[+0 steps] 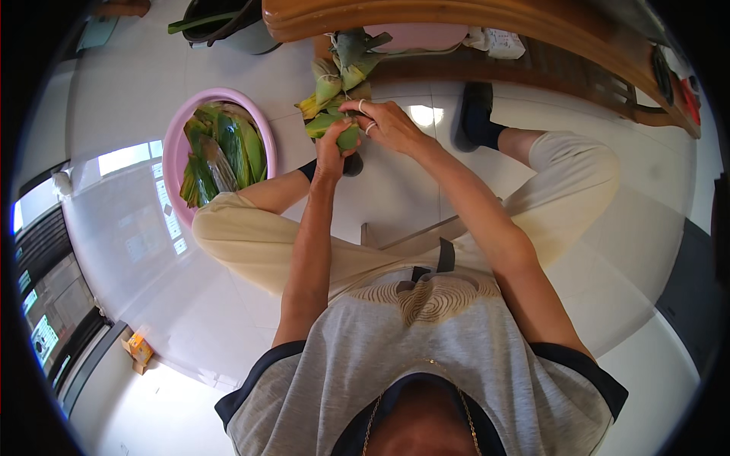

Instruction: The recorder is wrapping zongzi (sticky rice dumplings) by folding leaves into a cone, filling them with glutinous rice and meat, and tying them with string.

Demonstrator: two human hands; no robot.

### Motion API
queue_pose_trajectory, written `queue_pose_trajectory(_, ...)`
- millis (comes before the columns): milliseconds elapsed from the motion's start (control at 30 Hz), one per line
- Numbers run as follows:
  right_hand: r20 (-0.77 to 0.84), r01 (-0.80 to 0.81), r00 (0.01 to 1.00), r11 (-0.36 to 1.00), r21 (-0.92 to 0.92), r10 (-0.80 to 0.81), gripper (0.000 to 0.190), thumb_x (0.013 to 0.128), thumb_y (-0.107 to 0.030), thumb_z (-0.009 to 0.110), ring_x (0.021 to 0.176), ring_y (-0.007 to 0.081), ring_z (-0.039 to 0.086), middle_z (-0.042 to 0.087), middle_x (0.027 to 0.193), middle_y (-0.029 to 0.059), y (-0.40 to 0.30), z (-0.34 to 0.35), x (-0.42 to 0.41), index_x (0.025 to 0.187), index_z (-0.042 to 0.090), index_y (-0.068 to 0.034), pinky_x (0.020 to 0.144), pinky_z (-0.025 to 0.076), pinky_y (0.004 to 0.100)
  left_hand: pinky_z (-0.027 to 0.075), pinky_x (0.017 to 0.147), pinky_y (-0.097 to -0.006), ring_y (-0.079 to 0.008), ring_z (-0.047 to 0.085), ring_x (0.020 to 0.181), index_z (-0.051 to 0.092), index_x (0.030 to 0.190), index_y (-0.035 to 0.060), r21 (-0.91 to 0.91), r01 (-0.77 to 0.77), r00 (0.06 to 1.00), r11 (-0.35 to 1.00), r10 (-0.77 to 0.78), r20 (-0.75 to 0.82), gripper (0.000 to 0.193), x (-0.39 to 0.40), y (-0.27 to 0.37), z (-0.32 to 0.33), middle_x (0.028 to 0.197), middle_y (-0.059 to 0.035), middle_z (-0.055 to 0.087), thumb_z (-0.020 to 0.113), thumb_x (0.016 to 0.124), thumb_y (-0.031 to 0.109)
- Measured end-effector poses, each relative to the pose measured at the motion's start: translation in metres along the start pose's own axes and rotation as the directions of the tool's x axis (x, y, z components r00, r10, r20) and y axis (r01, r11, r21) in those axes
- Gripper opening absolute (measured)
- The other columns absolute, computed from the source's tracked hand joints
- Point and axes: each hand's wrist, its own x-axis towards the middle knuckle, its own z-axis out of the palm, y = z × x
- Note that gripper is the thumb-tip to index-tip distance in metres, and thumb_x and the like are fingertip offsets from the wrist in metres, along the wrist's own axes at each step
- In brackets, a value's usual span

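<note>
A green leaf-wrapped bundle [348, 138], which looks like a zongzi, is held in my left hand [329, 151], with the thumb across its top. My right hand [390, 126] is right beside it, its fingers bent close around a thin string [347, 101] above the bundle. White bands, rings or string, circle two of its fingers. Just beyond my hands, several tied leaf bundles [328, 88] hang in a cluster by the wooden furniture's edge. Yellowed leaf ends [308, 107] stick out next to the held bundle. The string's exact path between the fingers is hidden.
A pink basin [173, 176] of long green leaves [228, 148] stands left, near my knee. Beyond it is a dark bucket [219, 23]. Wooden furniture [433, 14] spans the far side, with a pink tray-like thing [416, 35] and a white packet [505, 44] beneath its edge.
</note>
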Motion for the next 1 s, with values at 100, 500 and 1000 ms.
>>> queue_pose_trajectory(100, 0.042, 0.077, 0.997, 0.975, -0.208, -0.07, 0.033, 0.077, 0.0, 0.05, 0.065, 0.0274, 0.058, 0.058, 0.073, 0.0158, 0.015, 0.0, 0.011, 0.107, 0.05, -0.013, 0.06, 0.043, 0.035, 0.028, 0.037, -0.0193, -0.0109, 0.048, 0.049, 0.052, 0.087, 0.0012, 0.039, -0.072, 0.989, 0.997, 0.076, -0.124, 0.023, -0.007, 0.006, 0.013, 0.064, -0.0038, 0.051, 0.055, 0.076, 0.021)
queue_pose_trajectory(500, 0.074, 0.095, 0.994, 0.957, -0.274, -0.078, 0.036, 0.076, -0.002, 0.047, 0.077, 0.0297, 0.059, 0.062, 0.087, 0.0105, 0.006, 0.005, 0.011, 0.108, 0.05, -0.016, 0.062, 0.045, 0.0376, 0.041, 0.063, -0.0303, -0.0148, 0.048, 0.067, 0.051, 0.09, 0.0111, -0.462, -0.011, 1.0, 0.887, 0.014, 0.002, 0.024, -0.02, 0.002, 0.011, 0.081, -0.0047, 0.054, 0.048, 0.081, 0.034)
queue_pose_trajectory(1000, 0.153, 0.098, 0.984, 0.995, -0.032, -0.092, 0.021, 0.084, -0.017, 0.042, 0.053, 0.0066, 0.042, 0.056, 0.07, 0.0012, 0.007, -0.001, 0.005, 0.096, 0.057, -0.008, 0.05, 0.036, 0.0232, 0.039, 0.069, -0.033, -0.0182, 0.046, 0.07, 0.048, 0.089, 0.0083, -0.345, 0.126, 0.98, 0.93, -0.063, 0.188, 0.028, -0.035, 0.021, 0.011, 0.082, -0.0076, 0.051, 0.047, 0.08, 0.035)
